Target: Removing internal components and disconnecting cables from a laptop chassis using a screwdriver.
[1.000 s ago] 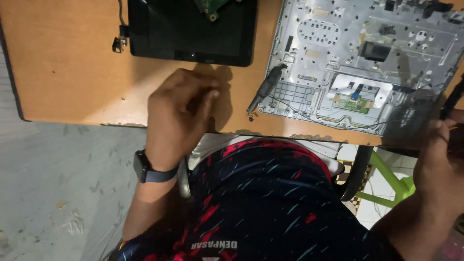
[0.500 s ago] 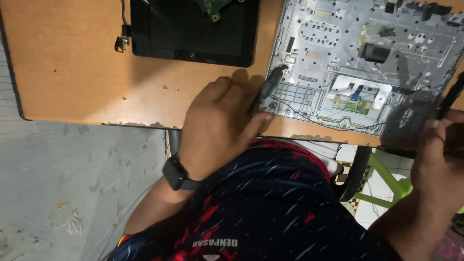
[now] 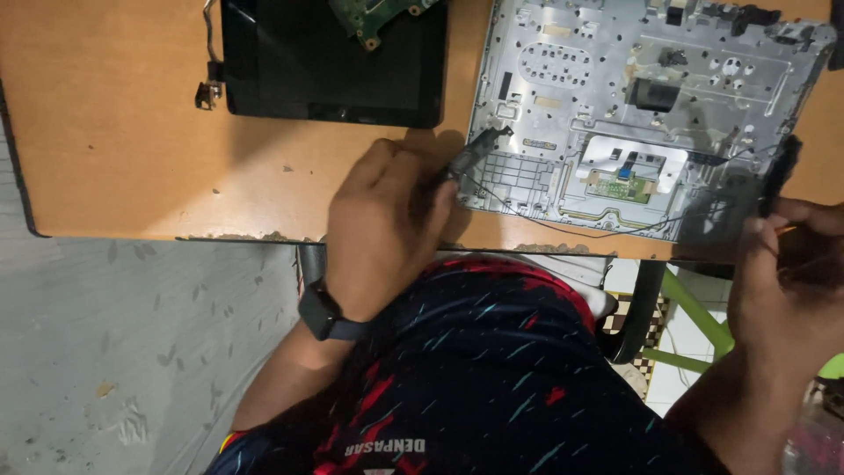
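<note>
On the orange-brown worktop (image 3: 114,132), a black laptop screen panel (image 3: 334,62) lies at eleven o'clock, a green circuit board (image 3: 378,13) resting on its top edge. At the centre our left hand (image 3: 382,229), a dark watch (image 3: 323,315) on its wrist, has its fingers (image 3: 422,189) closed narrowly around a slim black speaker strip (image 3: 479,145), which touches the lower-left corner of the grey laptop chassis (image 3: 651,105) at one o'clock. A thin wire (image 3: 527,215) trails from there; we judge that a hard pull could snap it. At three o'clock our right hand (image 3: 791,281) curls its fingers around a second black strip (image 3: 778,176) at the chassis's right edge.
</note>
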